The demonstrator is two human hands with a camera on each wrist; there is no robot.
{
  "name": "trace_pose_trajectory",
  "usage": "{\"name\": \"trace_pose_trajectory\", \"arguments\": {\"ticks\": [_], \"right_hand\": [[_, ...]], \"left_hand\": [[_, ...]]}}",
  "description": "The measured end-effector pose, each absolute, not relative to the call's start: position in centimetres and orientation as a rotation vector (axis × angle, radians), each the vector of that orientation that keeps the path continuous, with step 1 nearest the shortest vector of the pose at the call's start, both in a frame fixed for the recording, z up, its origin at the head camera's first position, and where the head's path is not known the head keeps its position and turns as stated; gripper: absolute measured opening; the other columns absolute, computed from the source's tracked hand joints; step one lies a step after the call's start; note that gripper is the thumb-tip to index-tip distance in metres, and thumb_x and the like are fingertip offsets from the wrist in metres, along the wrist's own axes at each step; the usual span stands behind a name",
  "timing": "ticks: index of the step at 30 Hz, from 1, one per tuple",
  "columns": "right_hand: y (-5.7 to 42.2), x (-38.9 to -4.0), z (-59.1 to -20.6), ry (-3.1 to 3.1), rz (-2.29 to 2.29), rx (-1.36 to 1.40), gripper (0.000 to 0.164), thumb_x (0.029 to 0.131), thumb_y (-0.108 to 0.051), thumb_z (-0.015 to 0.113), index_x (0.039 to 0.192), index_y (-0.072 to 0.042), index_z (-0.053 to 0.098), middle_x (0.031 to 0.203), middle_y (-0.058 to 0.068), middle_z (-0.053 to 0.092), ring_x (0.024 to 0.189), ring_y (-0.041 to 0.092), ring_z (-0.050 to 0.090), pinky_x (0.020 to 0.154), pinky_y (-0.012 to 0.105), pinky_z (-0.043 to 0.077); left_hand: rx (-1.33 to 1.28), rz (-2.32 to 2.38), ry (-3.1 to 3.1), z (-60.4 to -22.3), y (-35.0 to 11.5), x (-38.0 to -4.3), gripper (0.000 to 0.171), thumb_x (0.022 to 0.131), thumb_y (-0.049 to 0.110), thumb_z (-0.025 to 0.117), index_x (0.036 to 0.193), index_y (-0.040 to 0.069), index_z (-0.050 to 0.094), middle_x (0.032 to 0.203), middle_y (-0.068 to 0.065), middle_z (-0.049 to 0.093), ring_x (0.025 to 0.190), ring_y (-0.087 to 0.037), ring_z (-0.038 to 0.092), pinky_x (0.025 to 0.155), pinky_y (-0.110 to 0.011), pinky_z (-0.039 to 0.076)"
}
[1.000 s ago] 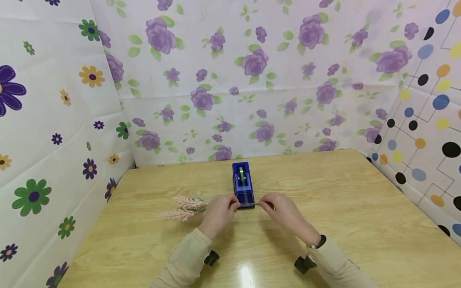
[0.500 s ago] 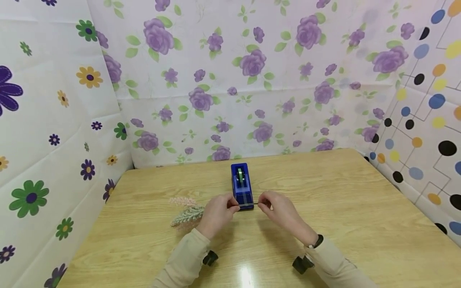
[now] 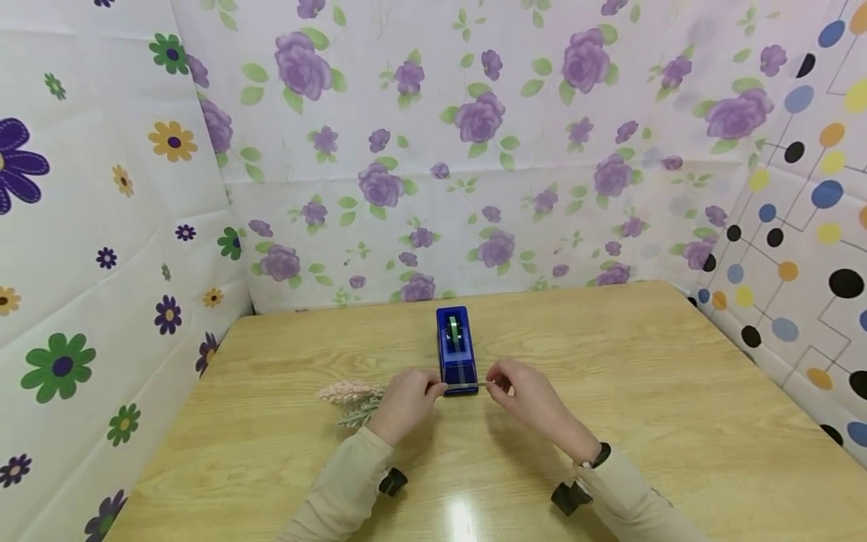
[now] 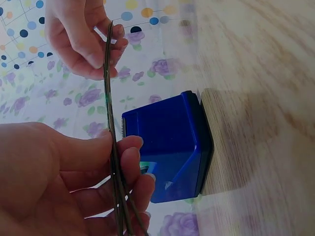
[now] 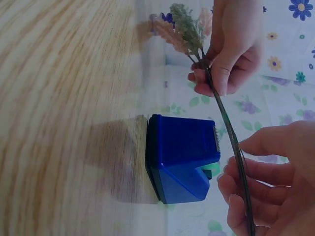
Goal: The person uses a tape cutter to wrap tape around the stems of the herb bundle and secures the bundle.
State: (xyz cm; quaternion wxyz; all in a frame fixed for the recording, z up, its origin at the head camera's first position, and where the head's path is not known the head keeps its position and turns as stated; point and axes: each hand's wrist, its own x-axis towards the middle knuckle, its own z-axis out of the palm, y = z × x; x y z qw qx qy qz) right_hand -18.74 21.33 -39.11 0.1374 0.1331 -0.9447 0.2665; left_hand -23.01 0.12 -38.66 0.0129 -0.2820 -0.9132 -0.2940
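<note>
My left hand [image 3: 405,403] grips a bundle of artificial flower sprigs by the stems, just below the heads. Pink and grey-green flower heads [image 3: 351,397] stick out to its left. The thin dark stems [image 5: 225,117] run across to my right hand [image 3: 530,397], whose thumb and fingers pinch them towards their lower end. A glossy stretch shows on the stems between the hands; whether it is tape I cannot tell. Right behind the stems stands a blue tape dispenser [image 3: 457,360], its toothed cutter [image 4: 123,127] close to them. A tape roll [image 3: 454,328] sits inside it.
The dispenser stands on a light wooden table [image 3: 609,354]. Floral sheets [image 3: 474,226] hang behind the table and at the left, and a dotted sheet [image 3: 786,226] hangs on the right. Dark wrist cameras [image 3: 570,497] hang beneath both forearms.
The flower heads have turned about their stems: green came to the front half a second ago, and now pink lies above green. Both hands stay at nearly the same spot.
</note>
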Motion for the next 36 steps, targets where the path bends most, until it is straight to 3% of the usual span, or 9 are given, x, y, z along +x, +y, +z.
{"name": "trace_pose_trajectory", "arguments": {"ticks": [4,12,21,28,36], "right_hand": [[21.3,-18.6,-39.2,-2.712,0.768,0.394,0.006,0.091,-0.013,0.066,0.088,-0.01,0.071,0.079,-0.002,0.06,0.069,0.007,0.051,0.061,0.02,0.042],[21.3,-18.4,-39.7,-2.718,0.776,0.386,0.004,0.091,-0.01,0.066,0.088,-0.009,0.069,0.081,-0.001,0.06,0.072,0.007,0.055,0.064,0.021,0.046],[21.3,-18.1,-40.4,-2.703,0.796,0.316,0.005,0.092,-0.012,0.065,0.088,-0.011,0.068,0.082,-0.003,0.061,0.074,0.007,0.057,0.065,0.022,0.046],[21.5,-18.7,-40.2,-2.705,0.806,0.348,0.007,0.093,-0.012,0.063,0.091,-0.01,0.069,0.072,-0.006,0.061,0.063,0.003,0.047,0.057,0.019,0.039],[21.3,-18.9,-39.9,-2.622,0.796,0.372,0.003,0.089,-0.013,0.07,0.086,-0.011,0.069,0.078,-0.003,0.069,0.069,0.006,0.058,0.061,0.021,0.045]], "left_hand": [[-0.861,-0.896,-2.813,-38.8,0.1,-23.0,0.026,0.095,0.016,0.062,0.072,0.004,0.064,0.056,0.003,0.041,0.049,-0.009,0.033,0.051,-0.021,0.027],[-0.811,-0.883,-2.797,-38.9,0.2,-22.6,0.017,0.092,0.017,0.065,0.077,0.011,0.066,0.067,0.001,0.061,0.052,-0.007,0.042,0.051,-0.021,0.034],[-0.769,-0.911,-2.832,-39.0,0.3,-22.0,0.016,0.092,0.019,0.067,0.077,0.012,0.064,0.069,0.001,0.062,0.053,-0.007,0.043,0.052,-0.021,0.034],[-0.736,-0.949,-2.844,-38.8,0.4,-22.2,0.017,0.092,0.018,0.066,0.077,0.012,0.062,0.068,0.001,0.06,0.054,-0.008,0.044,0.052,-0.022,0.035],[-0.718,-0.969,-2.819,-38.6,0.3,-22.6,0.017,0.085,0.016,0.074,0.075,0.013,0.061,0.074,0.001,0.065,0.061,-0.009,0.05,0.057,-0.023,0.04]]}}
